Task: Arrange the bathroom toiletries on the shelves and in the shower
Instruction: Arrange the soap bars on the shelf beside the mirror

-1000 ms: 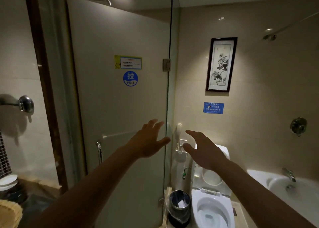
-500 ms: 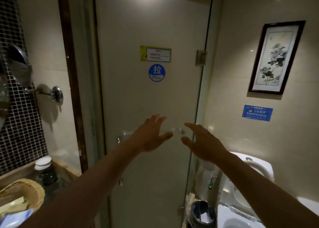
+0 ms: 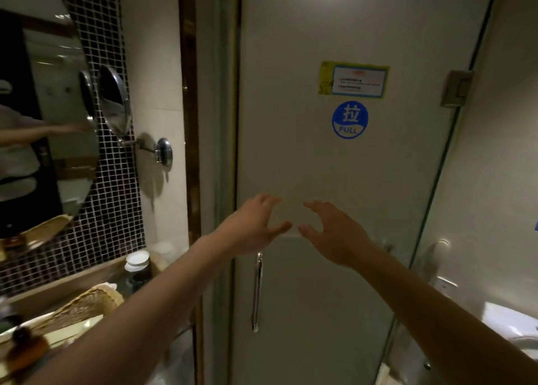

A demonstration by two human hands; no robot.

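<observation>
my left hand (image 3: 256,227) and right hand (image 3: 334,236) hover empty, fingers spread; pushing this pull-marked shower door (image 3: 334,181) could strain its hinge (image 3: 455,89).

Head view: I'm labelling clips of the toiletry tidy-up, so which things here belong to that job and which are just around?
Part of the job:
left hand, open, empty
right hand, open, empty
shower door and its handle
wicker basket
brown bottle

Just around:
PULL sticker
yellow notice
round mirror
white-lidded jar
</observation>
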